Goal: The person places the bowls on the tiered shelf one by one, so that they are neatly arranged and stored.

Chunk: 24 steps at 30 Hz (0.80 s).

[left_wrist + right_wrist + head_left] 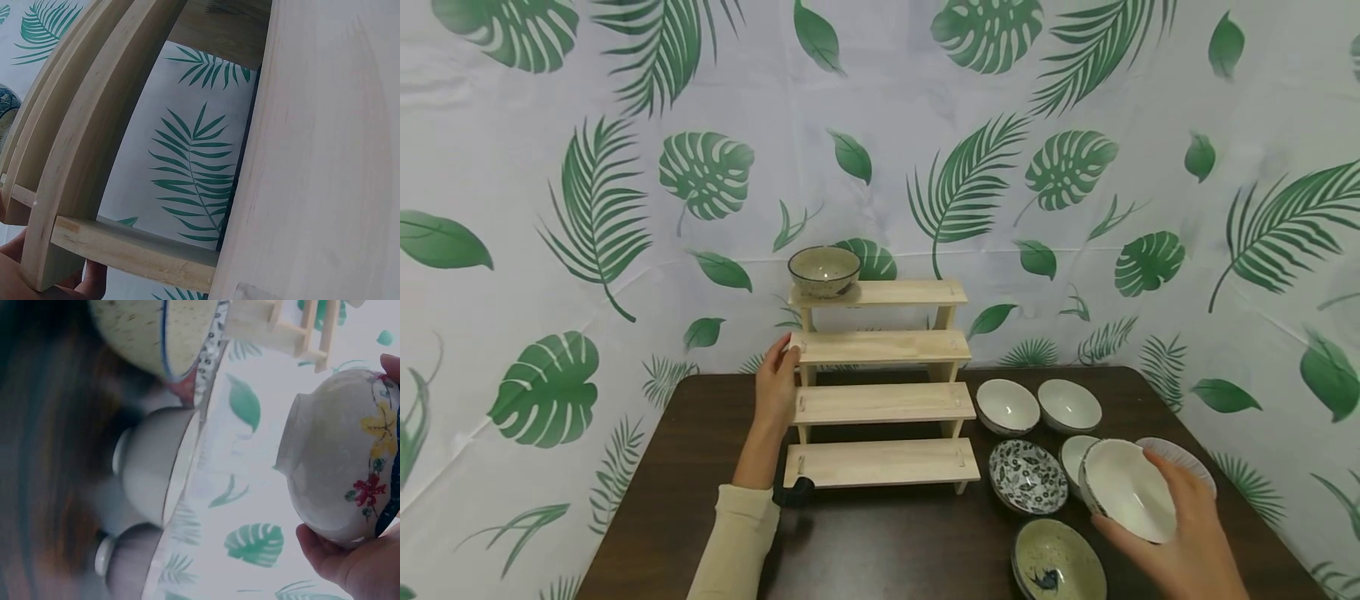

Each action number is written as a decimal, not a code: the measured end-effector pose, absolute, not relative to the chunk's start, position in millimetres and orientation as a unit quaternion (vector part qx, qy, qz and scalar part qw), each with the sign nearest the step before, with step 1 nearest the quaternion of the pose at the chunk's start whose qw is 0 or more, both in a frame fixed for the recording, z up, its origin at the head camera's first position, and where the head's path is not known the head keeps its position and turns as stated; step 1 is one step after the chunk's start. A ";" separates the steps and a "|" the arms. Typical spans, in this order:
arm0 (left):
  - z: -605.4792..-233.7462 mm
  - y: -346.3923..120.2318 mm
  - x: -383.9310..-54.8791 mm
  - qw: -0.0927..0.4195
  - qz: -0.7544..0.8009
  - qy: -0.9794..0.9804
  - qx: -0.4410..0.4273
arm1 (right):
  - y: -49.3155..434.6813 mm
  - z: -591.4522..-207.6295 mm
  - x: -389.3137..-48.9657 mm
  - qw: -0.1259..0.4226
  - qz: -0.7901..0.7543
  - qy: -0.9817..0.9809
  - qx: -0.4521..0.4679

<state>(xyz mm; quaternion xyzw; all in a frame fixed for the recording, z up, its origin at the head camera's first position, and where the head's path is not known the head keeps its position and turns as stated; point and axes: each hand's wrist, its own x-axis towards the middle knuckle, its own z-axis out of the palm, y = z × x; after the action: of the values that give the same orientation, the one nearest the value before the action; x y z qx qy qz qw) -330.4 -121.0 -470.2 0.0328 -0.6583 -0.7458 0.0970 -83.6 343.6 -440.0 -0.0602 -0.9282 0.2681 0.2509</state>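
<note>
My left hand (774, 387) grips the left end of a shelf, second from the top, on a pale wooden tiered stand (880, 402). In the left wrist view its fingers (94, 280) come round the wood. On the right, my right hand (1191, 533) holds a white bowl (1129, 490) by the rim, thumb and fingers on opposite sides. Red and yellow flowers decorate this bowl's outside in the right wrist view. It is raised above the other bowls, partly covering a small white bowl (1072, 454) and a pale ridged bowl (1180, 458).
A speckled bowl (824, 271) sits at the left of the stand's top shelf. Right of the stand are two white bowls (1007, 407), a black-and-white floral bowl (1028, 477) and stacked greenish bowls (1060, 558). A leaf-print cloth (880, 125) hangs behind the dark table (700, 467).
</note>
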 end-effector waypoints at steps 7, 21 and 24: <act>-460.2 -121.6 -323.4 0.086 -0.750 -0.656 0.022 | 330.0 -430.4 -91.7 0.235 0.279 -0.929 -0.068; -470.2 -122.7 -329.5 0.088 -0.753 -0.651 0.030 | 306.3 -409.8 -108.4 0.250 0.282 -0.925 -0.049; -470.0 -121.8 -328.0 0.092 -0.752 -0.652 0.030 | 301.8 -405.9 -110.6 0.242 0.284 -0.926 -0.056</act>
<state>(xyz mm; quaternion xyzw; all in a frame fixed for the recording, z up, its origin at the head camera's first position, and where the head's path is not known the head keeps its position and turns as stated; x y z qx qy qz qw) -328.0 -121.8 -470.0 0.0297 -0.6522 -0.7519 0.0922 -110.6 301.8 -405.9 -0.0555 -0.9261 0.2844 0.2416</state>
